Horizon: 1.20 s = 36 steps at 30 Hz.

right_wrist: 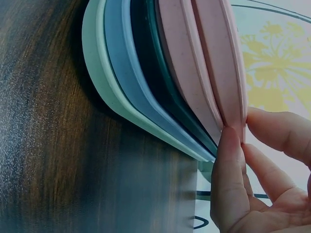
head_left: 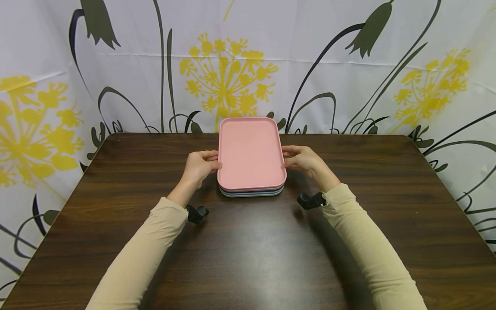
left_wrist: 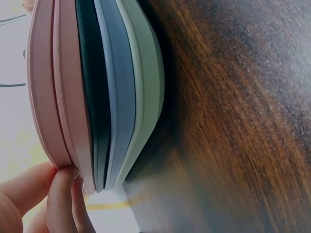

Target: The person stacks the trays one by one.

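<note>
A stack of rectangular trays with rounded corners stands at the far side of the table, its top one a pink tray (head_left: 251, 153). Under it, the left wrist view shows a second pink tray (left_wrist: 73, 73), then a dark green tray (left_wrist: 92, 82), a blue tray (left_wrist: 119, 73) and a pale green tray (left_wrist: 148, 82) at the bottom. My left hand (head_left: 198, 168) pinches the top tray's left rim between thumb and fingers. On the opposite side my right hand (head_left: 306, 162) pinches its right rim, fingertips right at the gap below the top tray.
The dark wooden table (head_left: 248, 258) extends in front of and beside the stack. Behind its far edge hangs a white curtain (head_left: 302, 34) with yellow and green plant prints. Each wrist wears a black camera mount, the left mount (head_left: 197, 214) and the right mount (head_left: 310, 201).
</note>
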Tool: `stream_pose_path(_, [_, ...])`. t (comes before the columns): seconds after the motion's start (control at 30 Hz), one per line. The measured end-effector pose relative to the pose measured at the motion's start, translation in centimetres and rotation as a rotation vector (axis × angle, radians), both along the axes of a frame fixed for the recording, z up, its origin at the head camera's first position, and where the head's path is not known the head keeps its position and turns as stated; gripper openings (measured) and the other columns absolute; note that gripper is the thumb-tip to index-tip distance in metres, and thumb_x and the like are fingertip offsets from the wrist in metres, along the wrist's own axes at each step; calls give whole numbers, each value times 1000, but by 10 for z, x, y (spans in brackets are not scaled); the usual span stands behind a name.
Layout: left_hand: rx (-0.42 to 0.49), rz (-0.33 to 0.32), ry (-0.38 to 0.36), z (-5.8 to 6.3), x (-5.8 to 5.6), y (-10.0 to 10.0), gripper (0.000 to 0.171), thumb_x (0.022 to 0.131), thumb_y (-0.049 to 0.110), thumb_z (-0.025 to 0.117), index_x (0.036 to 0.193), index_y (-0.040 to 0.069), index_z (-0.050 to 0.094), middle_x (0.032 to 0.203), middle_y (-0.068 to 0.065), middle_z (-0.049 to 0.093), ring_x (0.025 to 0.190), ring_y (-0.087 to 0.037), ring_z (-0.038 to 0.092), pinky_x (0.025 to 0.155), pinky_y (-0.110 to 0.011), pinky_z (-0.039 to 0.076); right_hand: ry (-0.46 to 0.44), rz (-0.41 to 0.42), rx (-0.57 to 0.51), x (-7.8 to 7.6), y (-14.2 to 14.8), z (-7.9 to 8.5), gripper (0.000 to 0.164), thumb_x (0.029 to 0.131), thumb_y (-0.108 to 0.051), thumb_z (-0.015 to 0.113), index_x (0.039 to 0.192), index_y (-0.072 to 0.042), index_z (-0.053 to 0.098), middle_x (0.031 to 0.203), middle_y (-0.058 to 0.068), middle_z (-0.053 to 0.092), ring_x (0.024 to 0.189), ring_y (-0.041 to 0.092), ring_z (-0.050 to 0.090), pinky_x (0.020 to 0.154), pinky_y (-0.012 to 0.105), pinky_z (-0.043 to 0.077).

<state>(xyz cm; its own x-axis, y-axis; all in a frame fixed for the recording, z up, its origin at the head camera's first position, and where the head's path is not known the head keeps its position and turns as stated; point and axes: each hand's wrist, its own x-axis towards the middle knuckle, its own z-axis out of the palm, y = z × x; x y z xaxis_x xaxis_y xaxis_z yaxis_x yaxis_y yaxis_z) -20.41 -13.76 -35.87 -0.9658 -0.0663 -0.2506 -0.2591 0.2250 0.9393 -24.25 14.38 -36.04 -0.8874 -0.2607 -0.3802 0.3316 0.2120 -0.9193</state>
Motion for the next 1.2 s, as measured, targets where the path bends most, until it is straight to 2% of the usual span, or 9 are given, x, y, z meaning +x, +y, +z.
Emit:
stream_pose_path(0.43, [6,6,10,-4,0,-1,45,88,-4,60,132,-8,51,130,-28,57,95,-11,62,74,-14,56,-5,2,8,1,2,-3,63,84,11,57,143,2,39,113,8,49,83,5,56,72,13,52])
stream_pose_path(0.73, [14,-1,20,-6,2,0,48,90,-3,58,136,-9,47,134,-28,54,118,-27,56,83,-15,54,-21,5,-15,1,2,-4,66,85,14,54,146,2,33,143,24,38,91,7,54,75,11,51])
stream_pose_path(0.93, [10,4,15,-9,2,-1,48,90,-1,59,136,-8,46,135,-27,53,123,-30,53,89,-18,53,-22,16,-27,1,3,-6,66,85,13,54,147,2,31,148,26,35,97,9,54,75,11,50])
stream_pose_path(1.0, [16,11,7,-10,2,-1,48,91,0,59,136,-7,47,136,-26,53,121,-27,54,91,-19,53,-23,13,-27,1,3,-7,66,86,13,53,147,2,31,147,25,36,97,9,54,80,14,52])
stream_pose_path(1.07, [19,18,-4,-11,2,-1,47,91,1,59,136,-6,48,135,-24,54,116,-22,57,92,-22,53,-21,10,-24,1,2,-8,63,88,11,52,147,2,31,148,25,37,99,9,54,92,20,51])
stream_pose_path(1.2, [28,21,-22,-12,2,-2,45,94,7,57,137,-4,48,135,-23,55,105,-14,60,98,-30,51,-18,-7,-51,3,1,-7,54,95,4,45,147,4,28,148,26,36,122,24,52,112,37,39])
